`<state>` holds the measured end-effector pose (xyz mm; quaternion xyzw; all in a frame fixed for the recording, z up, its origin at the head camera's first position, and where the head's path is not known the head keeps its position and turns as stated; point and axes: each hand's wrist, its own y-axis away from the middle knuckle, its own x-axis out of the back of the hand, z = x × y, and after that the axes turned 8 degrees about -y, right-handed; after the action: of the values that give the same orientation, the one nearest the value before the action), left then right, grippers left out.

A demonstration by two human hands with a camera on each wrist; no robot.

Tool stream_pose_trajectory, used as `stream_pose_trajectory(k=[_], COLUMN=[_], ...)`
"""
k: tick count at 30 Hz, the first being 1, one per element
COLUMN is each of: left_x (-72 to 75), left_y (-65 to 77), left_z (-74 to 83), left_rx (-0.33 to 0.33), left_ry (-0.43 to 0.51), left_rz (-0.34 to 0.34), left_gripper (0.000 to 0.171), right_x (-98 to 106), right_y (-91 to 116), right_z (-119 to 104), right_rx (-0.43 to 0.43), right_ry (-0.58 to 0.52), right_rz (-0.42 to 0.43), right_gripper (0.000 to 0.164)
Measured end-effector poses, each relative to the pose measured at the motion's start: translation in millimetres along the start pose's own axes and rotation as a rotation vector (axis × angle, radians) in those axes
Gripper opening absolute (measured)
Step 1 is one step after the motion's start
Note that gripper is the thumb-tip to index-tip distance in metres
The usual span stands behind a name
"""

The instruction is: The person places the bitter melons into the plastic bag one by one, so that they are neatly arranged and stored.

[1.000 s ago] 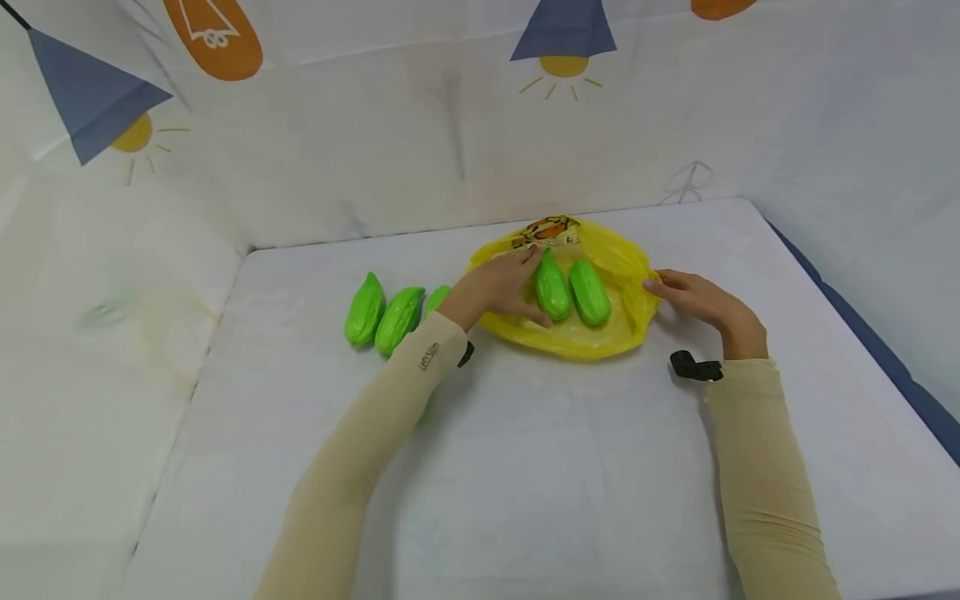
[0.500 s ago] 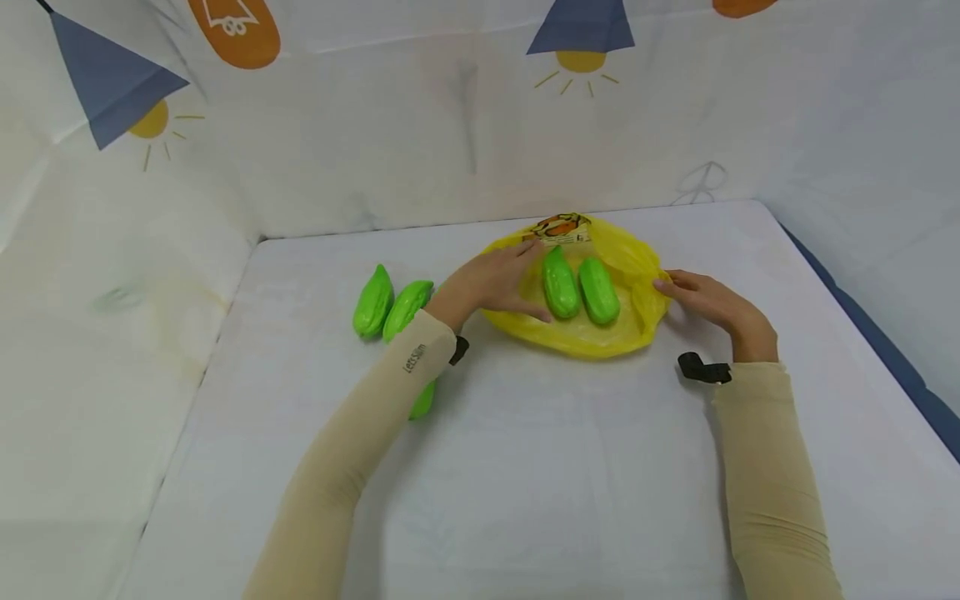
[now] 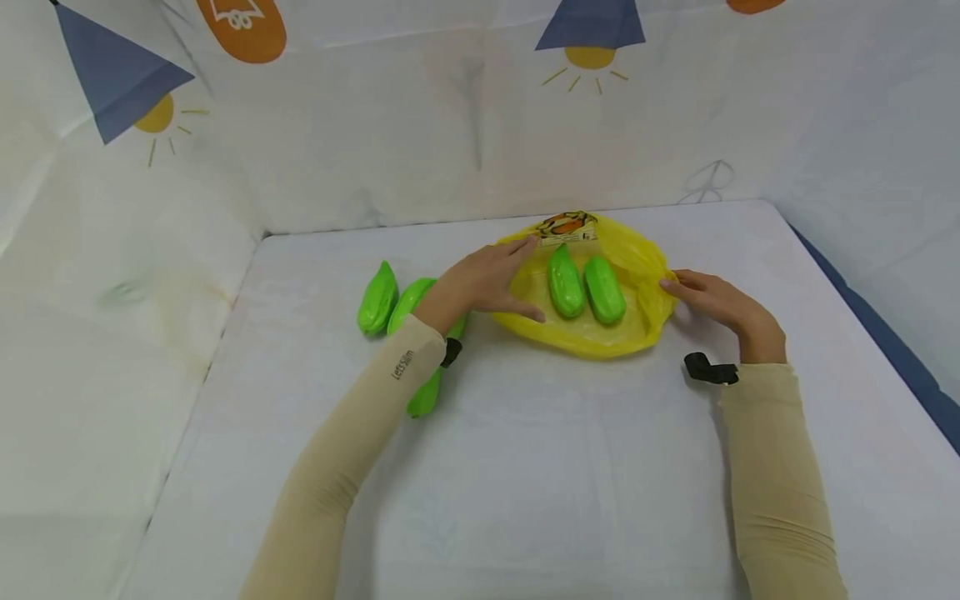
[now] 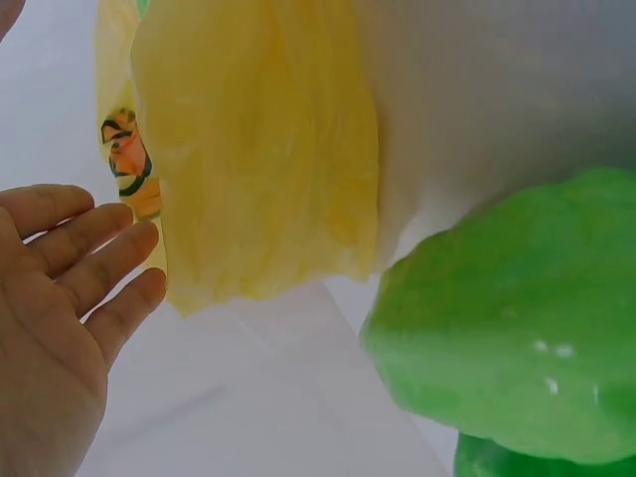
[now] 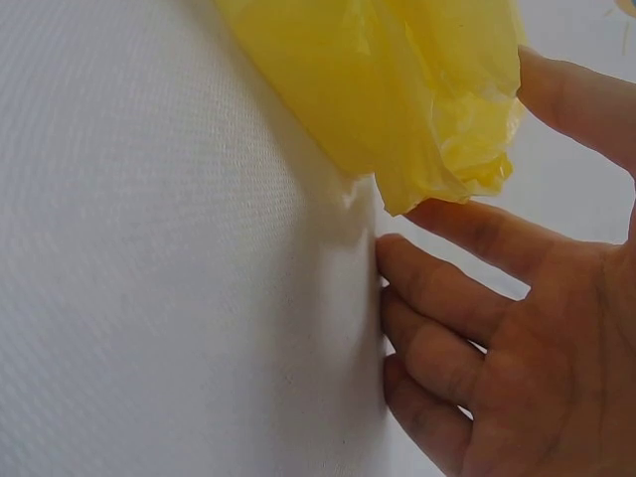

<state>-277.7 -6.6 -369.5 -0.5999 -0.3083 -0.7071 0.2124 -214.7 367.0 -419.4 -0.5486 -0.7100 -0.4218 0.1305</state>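
Observation:
A yellow plastic bag point(image 3: 551, 333) lies spread on the table with its mouth open. Two glossy green gourds, a pointed one point(image 3: 566, 283) and a rounder one point(image 3: 604, 292), rest side by side in it. My left hand point(image 3: 480, 287) hovers at the bag's left edge, fingers and thumb spread, holding nothing. On the bag's right side, my right hand point(image 3: 716, 304) pinches the rim between thumb and index finger. The right wrist view shows its other fingers point(image 5: 447, 288) lightly bent against the table. Left of the bag lie several more gourds point(image 3: 377, 300), some partly hidden behind the left forearm.
A white-covered table point(image 3: 570, 467) carries everything. White cloth point(image 3: 375, 142) with printed lamp shapes hangs behind and at the sides. One lone gourd point(image 3: 424, 396) lies nearer the front, beside the left sleeve. Dark blue fabric point(image 3: 877, 317) runs along the right edge.
My left hand has drawn slightly left, away from the gourds in the bag. The right hand keeps its pinch on the rim. The head view has shifted a little.

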Motion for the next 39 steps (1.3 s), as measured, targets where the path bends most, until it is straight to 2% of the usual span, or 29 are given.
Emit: stream_pose_trajectory(k=[10,16,24,31,39], left_x=[5.1,4.3,-3.8,-7.0,-18.4], left_y=[14.6,28.3,40.7,54.5,82.2], left_z=[-21.5,-38.5,-54.0,-66.2,-89.0], left_rx=[0.067,0.137,0.155,0.196,0.245], left_ry=[0.068,0.097,0.100,0.114,0.145], left_rz=[0.011,0.018,-0.006,0.030,0.038], left_gripper=[0.121,0.120,0.115,0.117,0.117], right_x=[1,0,0,1,0], right_y=[-2,-2,-3,-3,-3], right_z=[-1,0,0,2,1], right_rx=[0.012,0.007,0.004,-0.010,0.019], right_ry=[-0.009,-0.003,-0.001,-0.006,0.010], right_rz=[-0.016,-0.014,-0.018,-0.016,-0.008], right_gripper=[0.095,0.096,0.097,0.098,0.096])
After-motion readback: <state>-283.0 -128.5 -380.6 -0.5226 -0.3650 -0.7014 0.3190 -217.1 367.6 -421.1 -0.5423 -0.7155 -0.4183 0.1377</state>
